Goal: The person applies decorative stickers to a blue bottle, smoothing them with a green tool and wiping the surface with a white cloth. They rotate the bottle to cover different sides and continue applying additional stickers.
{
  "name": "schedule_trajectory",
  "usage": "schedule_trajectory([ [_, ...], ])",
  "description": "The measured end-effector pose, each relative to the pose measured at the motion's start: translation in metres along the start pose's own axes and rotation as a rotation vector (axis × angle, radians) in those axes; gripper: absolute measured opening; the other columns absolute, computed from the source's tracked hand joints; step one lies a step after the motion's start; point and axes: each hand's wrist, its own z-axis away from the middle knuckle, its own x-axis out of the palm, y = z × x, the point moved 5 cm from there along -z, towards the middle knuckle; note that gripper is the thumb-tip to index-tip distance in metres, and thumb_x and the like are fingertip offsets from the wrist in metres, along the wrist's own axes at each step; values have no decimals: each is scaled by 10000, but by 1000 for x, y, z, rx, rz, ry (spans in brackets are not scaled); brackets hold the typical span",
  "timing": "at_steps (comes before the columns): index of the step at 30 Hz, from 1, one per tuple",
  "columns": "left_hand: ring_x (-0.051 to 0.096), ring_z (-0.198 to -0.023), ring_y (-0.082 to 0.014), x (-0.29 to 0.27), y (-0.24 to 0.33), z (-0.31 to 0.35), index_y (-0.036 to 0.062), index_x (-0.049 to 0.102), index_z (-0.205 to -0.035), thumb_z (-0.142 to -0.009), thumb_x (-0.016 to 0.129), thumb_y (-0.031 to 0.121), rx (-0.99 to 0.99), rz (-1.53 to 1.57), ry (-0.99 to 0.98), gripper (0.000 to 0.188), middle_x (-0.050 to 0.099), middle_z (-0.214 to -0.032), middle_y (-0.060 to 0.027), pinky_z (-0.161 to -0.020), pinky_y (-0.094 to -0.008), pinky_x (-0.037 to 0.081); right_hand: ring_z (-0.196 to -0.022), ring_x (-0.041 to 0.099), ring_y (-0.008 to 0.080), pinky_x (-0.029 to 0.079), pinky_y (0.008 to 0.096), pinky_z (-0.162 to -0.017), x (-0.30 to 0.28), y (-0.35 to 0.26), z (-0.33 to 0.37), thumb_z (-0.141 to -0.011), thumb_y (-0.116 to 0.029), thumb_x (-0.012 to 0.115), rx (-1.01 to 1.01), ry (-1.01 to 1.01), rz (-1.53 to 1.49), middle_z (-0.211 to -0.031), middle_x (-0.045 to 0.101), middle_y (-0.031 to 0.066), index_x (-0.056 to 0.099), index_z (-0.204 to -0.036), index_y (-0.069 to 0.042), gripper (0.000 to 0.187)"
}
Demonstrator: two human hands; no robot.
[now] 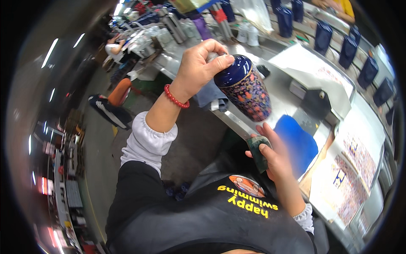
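My left hand (198,65), with a red bead bracelet at its wrist, grips a dark blue vase (247,91) by its neck. The vase hangs tilted, its neck toward my fingers. A floral pattern in orange, pink and purple covers its body below a glossy plain shoulder. Just under the vase's base, my right hand (275,154) has its thumb and fingers closed on a flat dark green scraper pad (258,153). A bright blue sheet or cloth (296,144) lies beside the right hand, partly hidden by it.
White sheets with printed floral patterns (353,186) lie on the metal table at right. A dark block-like fixture (316,103) stands behind the blue sheet. Several dark blue vases (347,51) line the far right, near a person in yellow (346,8). A grey-blue cloth (211,95) hangs at the table edge.
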Motion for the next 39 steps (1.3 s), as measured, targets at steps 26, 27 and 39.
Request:
schedule_trajectory([
  [26,567,-854,-60,-147,-25,248,37,665,-1009,-982,717,304,-434,-125,223,273,620,-953,12,-758,-247,490,-1055,696,262,639,418,-844,111,119,-2,-885,57,468,681,-509,56,-1225,674,189,568,-1348,60,474],
  [27,566,-845,-60,-155,-35,261,36,666,-998,-977,723,315,-450,-117,251,286,625,-937,11,-753,-247,489,-1057,698,269,641,426,-845,119,129,-5,-885,62,475,705,-514,70,-1218,675,197,561,-1343,70,466],
  [39,549,-749,-74,-203,-160,398,50,682,-931,-943,749,392,-721,-35,496,348,642,-804,-1,-664,-268,448,-999,707,277,644,442,-819,171,237,-52,-893,30,533,1001,-439,224,-1158,685,202,560,-1325,77,435],
])
